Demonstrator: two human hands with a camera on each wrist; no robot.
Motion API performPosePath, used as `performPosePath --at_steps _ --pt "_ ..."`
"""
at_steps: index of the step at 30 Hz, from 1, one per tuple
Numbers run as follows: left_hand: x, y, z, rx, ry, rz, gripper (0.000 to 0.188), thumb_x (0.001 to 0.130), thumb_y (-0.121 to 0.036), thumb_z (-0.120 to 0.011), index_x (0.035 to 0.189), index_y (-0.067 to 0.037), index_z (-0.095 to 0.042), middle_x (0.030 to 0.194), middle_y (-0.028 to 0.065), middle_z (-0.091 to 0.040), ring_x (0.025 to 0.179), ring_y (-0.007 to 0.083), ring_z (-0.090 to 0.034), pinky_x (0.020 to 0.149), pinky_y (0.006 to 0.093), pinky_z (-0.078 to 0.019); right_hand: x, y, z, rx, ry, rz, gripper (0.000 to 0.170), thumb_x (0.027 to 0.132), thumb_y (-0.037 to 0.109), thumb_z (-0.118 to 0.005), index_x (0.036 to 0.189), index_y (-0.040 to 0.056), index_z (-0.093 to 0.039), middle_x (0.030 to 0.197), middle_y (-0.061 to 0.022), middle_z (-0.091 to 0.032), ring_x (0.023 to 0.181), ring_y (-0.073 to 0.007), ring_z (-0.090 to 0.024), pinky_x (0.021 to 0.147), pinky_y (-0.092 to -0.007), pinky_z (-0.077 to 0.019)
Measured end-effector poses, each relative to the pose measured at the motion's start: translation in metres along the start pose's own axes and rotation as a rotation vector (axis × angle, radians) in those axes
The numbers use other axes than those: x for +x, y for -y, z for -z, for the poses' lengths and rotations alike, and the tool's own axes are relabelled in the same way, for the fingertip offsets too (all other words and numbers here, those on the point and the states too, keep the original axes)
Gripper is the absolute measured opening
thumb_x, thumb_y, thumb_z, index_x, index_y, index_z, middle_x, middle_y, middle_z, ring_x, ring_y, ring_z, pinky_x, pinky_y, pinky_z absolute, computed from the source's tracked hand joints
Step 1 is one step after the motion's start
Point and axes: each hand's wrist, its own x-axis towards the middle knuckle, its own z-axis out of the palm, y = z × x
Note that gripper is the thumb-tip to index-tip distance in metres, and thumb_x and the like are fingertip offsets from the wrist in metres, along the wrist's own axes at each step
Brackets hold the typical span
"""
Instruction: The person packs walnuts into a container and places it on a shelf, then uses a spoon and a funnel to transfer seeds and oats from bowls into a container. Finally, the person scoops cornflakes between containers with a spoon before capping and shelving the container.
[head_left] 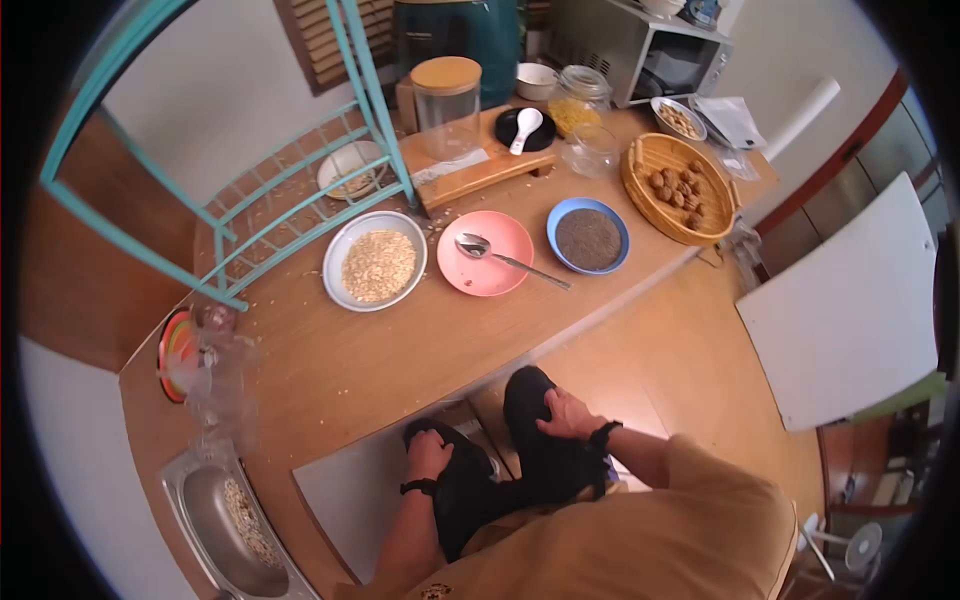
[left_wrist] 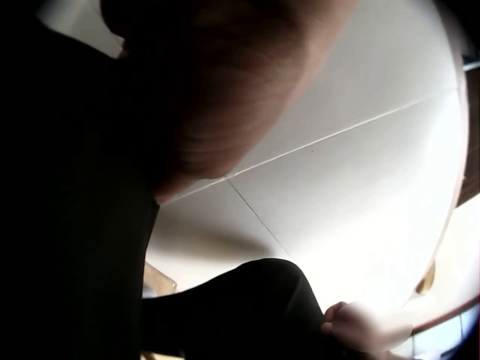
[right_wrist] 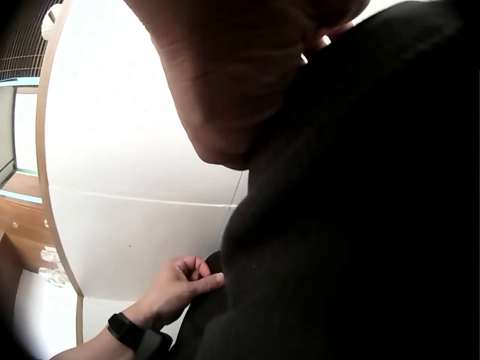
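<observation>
Left hand [head_left: 428,456] and right hand [head_left: 569,416] rest on the knees, fingers relaxed, loosely bent, touching black trousers [head_left: 526,445]. Well beyond the fingertips, on the wooden counter [head_left: 400,350]: pink plate [head_left: 506,234] with metal spoon [head_left: 512,263], between oat bowl [head_left: 334,263] and blue bowl [head_left: 586,203].

Black trousers [head_left: 465,505] cover two bent legs, knees apart, just before the front edge of the surface [head_left: 350,365]. Set back from that edge, a round pink plate [head_left: 500,230] lies flat, a metal spoon [head_left: 512,262] across it, its handle overhanging the rim toward the front edge. To its left sits a pale bowl [head_left: 333,265] of oat flakes [head_left: 380,265]; to its right, nearer the edge, a blue bowl [head_left: 553,235] of dark grains [head_left: 588,240].
</observation>
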Motion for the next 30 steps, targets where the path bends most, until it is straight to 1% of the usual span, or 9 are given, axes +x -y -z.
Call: performPosePath --at_steps 4,5,9,15,21,23,25,27,30 --pt "0.008 -0.007 0.017 -0.130 0.001 -0.008 0.023 0.068 -0.021 -0.076 0.075 -0.005 -0.062 0.086 0.0162 -0.059 0.089 0.0351 -0.057 0.079 0.0436 -0.0470 0.001 0.009 0.049 0.121 -0.012 0.035 0.039 0.075 0.035 -0.066 0.095 0.0029 -0.056 0.093 -0.0186 -0.060 0.091 -0.0358 -0.059 0.078 -0.0433 -0.0482" --pt "0.003 -0.012 0.023 -0.134 0.004 -0.020 0.023 0.068 -0.021 -0.076 0.075 -0.005 -0.062 0.086 0.0161 -0.059 0.088 0.0354 -0.057 0.079 0.0435 -0.0471 -0.001 0.012 0.058 0.147 -0.183 0.100 0.028 0.075 0.030 -0.065 0.079 0.0028 -0.059 0.080 -0.0164 -0.062 0.076 -0.0342 -0.061 0.068 -0.0413 -0.0495" --pt "0.000 -0.004 0.014 -0.203 0.047 -0.045 0.024 0.068 -0.023 -0.077 0.075 -0.005 -0.063 0.082 0.0154 -0.060 0.086 0.0349 -0.057 0.078 0.0437 -0.0475 -0.002 0.023 0.107 0.259 -0.561 0.217 0.022 0.072 0.018 -0.066 0.059 0.0042 -0.055 0.057 -0.0126 -0.055 0.052 -0.0296 -0.057 0.049 -0.0358 -0.0451" --pt "0.008 -0.020 0.025 -0.415 0.059 -0.092 0.025 0.069 -0.024 -0.077 0.075 -0.003 -0.063 0.074 0.0118 -0.063 0.072 0.0263 -0.062 0.068 0.0363 -0.0504 0.018 0.036 0.172 0.129 -0.959 0.536 0.023 0.068 0.008 -0.065 0.055 0.0080 -0.046 0.051 -0.0070 -0.045 0.044 -0.0229 -0.048 0.041 -0.0324 -0.0345" --pt "-0.031 -0.096 0.109 -0.641 0.082 -0.215 0.018 0.071 -0.011 -0.075 0.072 -0.001 -0.060 0.070 0.0067 -0.061 0.066 0.0158 -0.060 0.064 0.0289 -0.0488 0.014 0.048 0.197 0.199 -1.055 0.676 0.021 0.067 0.006 -0.065 0.058 0.0076 -0.045 0.053 -0.0056 -0.044 0.045 -0.0210 -0.046 0.041 -0.0302 -0.0339" --pt "-0.051 -0.117 0.150 -0.718 -0.172 -0.469 0.017 0.071 -0.005 -0.074 0.070 -0.002 -0.057 0.070 0.0053 -0.059 0.067 0.0152 -0.057 0.066 0.0268 -0.0467 0.017 0.047 0.201 0.232 -1.047 0.699 0.019 0.067 0.008 -0.065 0.064 0.0056 -0.047 0.056 -0.0059 -0.045 0.047 -0.0207 -0.047 0.043 -0.0293 -0.0364" --pt "-0.059 -0.123 0.184 -0.755 -0.396 -0.526 0.022 0.072 -0.002 -0.072 0.067 -0.003 -0.051 0.068 0.0034 -0.055 0.068 0.0130 -0.054 0.066 0.0268 -0.0447 0.014 0.057 0.211 0.270 -1.021 0.686 0.019 0.067 0.009 -0.066 0.066 0.0052 -0.048 0.057 -0.0060 -0.044 0.047 -0.0206 -0.047 0.044 -0.0292 -0.0373" --pt "-0.047 -0.112 0.204 -0.861 -0.594 -0.388 0.024 0.076 -0.004 -0.069 0.066 -0.004 -0.048 0.065 0.0017 -0.050 0.066 0.0107 -0.049 0.061 0.0251 -0.0407 0.014 0.061 0.218 0.332 -0.937 0.666 0.020 0.069 0.012 -0.068 0.071 0.0044 -0.050 0.060 -0.0069 -0.045 0.051 -0.0202 -0.049 0.047 -0.0291 -0.0403" --pt "-0.007 -0.087 0.232 -0.541 -0.751 -0.196 0.028 0.083 -0.010 -0.066 0.065 -0.005 -0.045 0.063 -0.0012 -0.044 0.062 0.0081 -0.041 0.055 0.0224 -0.0337 0.010 0.072 0.230 0.294 -0.878 0.715 0.020 0.070 0.014 -0.069 0.073 0.0047 -0.051 0.064 -0.0072 -0.047 0.054 -0.0204 -0.050 0.049 -0.0294 -0.0408"
